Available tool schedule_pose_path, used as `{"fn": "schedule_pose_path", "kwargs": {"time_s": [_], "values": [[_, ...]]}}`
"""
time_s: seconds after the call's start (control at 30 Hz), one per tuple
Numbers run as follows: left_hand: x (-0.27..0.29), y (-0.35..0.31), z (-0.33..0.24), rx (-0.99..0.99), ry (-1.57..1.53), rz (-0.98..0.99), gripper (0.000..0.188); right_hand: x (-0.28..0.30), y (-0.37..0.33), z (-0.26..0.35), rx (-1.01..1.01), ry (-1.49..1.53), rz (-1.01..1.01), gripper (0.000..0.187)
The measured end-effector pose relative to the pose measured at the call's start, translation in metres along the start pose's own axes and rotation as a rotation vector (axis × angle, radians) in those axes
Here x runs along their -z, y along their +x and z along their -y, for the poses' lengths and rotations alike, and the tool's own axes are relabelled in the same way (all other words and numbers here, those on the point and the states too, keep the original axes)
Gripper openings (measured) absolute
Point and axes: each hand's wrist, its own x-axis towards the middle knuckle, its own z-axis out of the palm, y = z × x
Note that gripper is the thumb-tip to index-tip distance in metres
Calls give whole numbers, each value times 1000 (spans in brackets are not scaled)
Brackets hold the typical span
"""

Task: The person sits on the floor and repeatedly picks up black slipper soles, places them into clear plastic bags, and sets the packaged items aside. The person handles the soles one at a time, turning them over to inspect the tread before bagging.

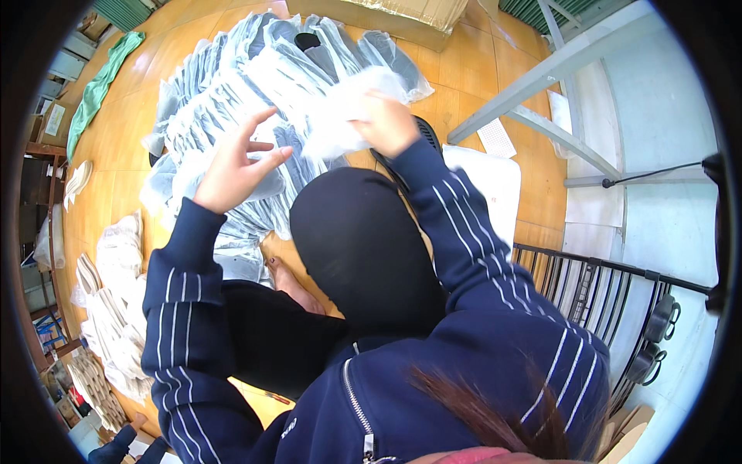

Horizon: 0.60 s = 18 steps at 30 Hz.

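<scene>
My right hand [386, 122] is closed on a thin translucent plastic bag [340, 112], which hangs crumpled to its left over the pile. My left hand [238, 164] is raised across from it, thumb and fingers apart, holding nothing. Beneath both hands spreads a large pile of clear plastic bags [205, 97] with flat, dark grey, rounded pieces inside, packed in rows on the floor. Whether the bag in my right hand has anything in it I cannot make out. A small black round item [307, 41] lies on top of the pile near its far side.
Stacks of pale, flat pieces [116, 309] lie to the left, and a green cloth [100, 93] farther off. A cardboard box [386, 19] stands beyond the pile. At right are a metal frame leg [533, 81], a white panel [495, 189] and a black rack [595, 286]. My bare foot [294, 288] rests beside the pile.
</scene>
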Motion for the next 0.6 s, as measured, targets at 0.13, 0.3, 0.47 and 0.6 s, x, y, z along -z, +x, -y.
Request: {"fn": "schedule_pose_path", "kwargs": {"time_s": [0.13,0.3,0.47,0.6], "values": [[17,-11,12,-4,-133,4,49,22,-144,-80,-595,-166,-621,24],[38,-32,49,39,-138,-25,45,94,-325,-157,-944,-686,228,59],[49,-36,42,140,-19,76,49,91,-236,-104,-1322,-123,509,53],[46,-26,32,172,26,150,50,19,-124,-93,-758,427,226,26]]}}
